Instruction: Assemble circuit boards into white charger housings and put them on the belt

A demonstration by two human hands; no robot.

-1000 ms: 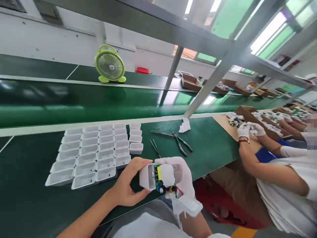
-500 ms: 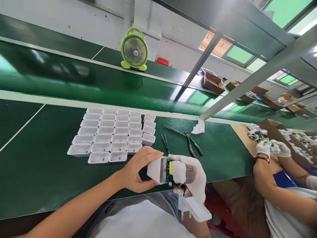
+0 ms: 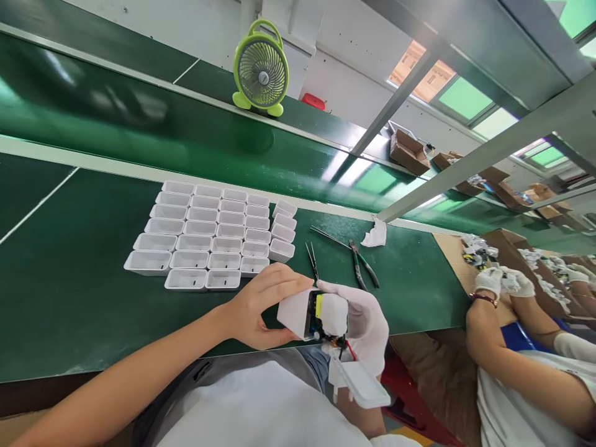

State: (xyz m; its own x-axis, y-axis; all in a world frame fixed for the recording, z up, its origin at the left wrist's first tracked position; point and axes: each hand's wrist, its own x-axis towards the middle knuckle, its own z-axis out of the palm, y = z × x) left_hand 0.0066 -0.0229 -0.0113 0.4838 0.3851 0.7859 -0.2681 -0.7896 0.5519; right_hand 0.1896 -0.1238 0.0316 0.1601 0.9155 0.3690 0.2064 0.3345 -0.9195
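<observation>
Left hand curled round a white case, gloved right hand cupping the circuit at its mouth, both over the tabletop's near edge, trays of like shape ahead-left, pliers ahead-right, green room either side.

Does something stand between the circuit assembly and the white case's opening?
Nothing visible does. The circuit assembly in the gloved right hand is at the opening of the white case, held by the left hand; the white cover hangs lower, not between.
</observation>
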